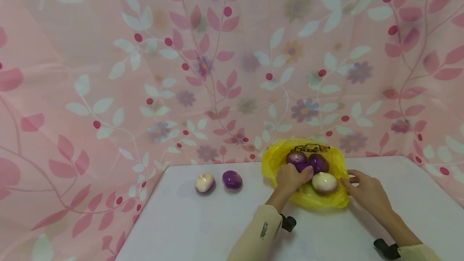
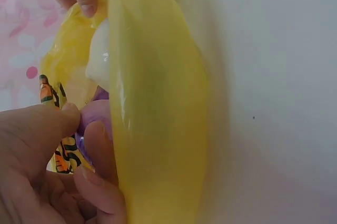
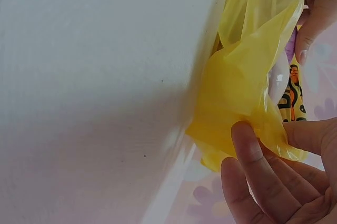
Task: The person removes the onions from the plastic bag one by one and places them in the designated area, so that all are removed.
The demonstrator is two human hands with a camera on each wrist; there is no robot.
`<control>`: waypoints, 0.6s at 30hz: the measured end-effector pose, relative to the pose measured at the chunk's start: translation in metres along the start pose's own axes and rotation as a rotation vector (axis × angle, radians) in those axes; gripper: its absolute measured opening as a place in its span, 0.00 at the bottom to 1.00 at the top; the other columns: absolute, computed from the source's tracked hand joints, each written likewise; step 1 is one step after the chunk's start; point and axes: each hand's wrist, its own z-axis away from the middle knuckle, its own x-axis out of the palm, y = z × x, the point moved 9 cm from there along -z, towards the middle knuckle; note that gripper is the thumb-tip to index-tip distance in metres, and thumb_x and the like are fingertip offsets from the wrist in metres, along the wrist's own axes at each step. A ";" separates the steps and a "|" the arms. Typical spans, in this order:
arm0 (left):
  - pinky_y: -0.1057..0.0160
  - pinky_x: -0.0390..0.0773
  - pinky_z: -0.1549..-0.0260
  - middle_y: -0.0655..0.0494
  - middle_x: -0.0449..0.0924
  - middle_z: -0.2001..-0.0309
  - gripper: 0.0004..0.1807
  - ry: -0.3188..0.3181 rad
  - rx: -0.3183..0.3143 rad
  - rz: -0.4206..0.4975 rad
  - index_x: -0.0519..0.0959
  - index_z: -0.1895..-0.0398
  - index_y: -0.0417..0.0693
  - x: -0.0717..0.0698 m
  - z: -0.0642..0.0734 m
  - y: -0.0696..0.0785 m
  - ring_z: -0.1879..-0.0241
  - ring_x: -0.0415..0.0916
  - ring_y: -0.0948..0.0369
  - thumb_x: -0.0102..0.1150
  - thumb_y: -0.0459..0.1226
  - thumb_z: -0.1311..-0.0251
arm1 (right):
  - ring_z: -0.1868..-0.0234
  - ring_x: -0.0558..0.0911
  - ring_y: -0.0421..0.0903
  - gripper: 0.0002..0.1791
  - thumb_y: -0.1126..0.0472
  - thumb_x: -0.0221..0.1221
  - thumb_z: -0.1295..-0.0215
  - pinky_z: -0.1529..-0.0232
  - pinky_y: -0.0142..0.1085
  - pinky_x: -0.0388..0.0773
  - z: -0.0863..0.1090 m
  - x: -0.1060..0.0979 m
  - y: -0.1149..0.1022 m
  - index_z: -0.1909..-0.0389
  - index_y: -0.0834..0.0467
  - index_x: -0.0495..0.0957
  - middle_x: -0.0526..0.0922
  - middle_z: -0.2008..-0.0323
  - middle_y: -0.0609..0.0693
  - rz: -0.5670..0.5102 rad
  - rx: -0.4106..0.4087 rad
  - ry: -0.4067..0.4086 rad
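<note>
A yellow plastic bag (image 1: 319, 201) stands with its mouth spread wide, and several turnips lie inside it. My left hand (image 1: 291, 180) reaches into the bag, its thumb and fingers pinching a purple turnip (image 2: 96, 112). Against the bag's back wall sit a purple turnip (image 1: 296, 158) and another dark purple turnip (image 1: 319, 163). A mostly white turnip (image 1: 324, 182) lies at the front right inside. On the bag's right side, my right hand (image 1: 367, 192) pinches the rim between thumb and fingers; in the right wrist view the yellow film (image 3: 242, 87) folds over beside the fingers.
Left of the bag on the white table (image 1: 188, 228), a white-and-purple turnip (image 1: 205, 183) and a purple turnip (image 1: 232, 181) lie side by side, a little apart. A pink floral curtain (image 1: 224, 71) hangs right behind the table's back edge.
</note>
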 end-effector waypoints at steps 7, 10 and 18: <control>0.65 0.68 0.91 0.53 0.72 0.88 0.30 -0.063 -0.053 0.069 0.74 0.81 0.45 0.011 0.002 -0.009 0.92 0.72 0.59 0.67 0.63 0.49 | 0.66 0.85 0.60 0.31 0.47 0.59 0.30 0.73 0.43 0.81 -0.001 0.002 0.002 0.44 0.72 0.73 0.84 0.60 0.69 -0.002 0.011 -0.024; 0.65 0.69 0.92 0.54 0.72 0.87 0.30 -0.048 -0.040 0.070 0.75 0.78 0.44 0.011 0.001 -0.010 0.93 0.71 0.60 0.68 0.62 0.50 | 0.66 0.85 0.60 0.30 0.48 0.59 0.31 0.74 0.41 0.80 0.001 0.002 0.001 0.44 0.71 0.73 0.84 0.61 0.68 0.000 0.002 -0.012; 0.65 0.71 0.90 0.57 0.73 0.83 0.29 -0.019 -0.029 0.021 0.78 0.70 0.45 0.010 0.001 -0.012 0.93 0.71 0.61 0.72 0.60 0.53 | 0.65 0.85 0.61 0.30 0.48 0.60 0.31 0.76 0.38 0.80 0.001 0.000 -0.002 0.44 0.71 0.73 0.84 0.61 0.68 -0.004 -0.009 -0.004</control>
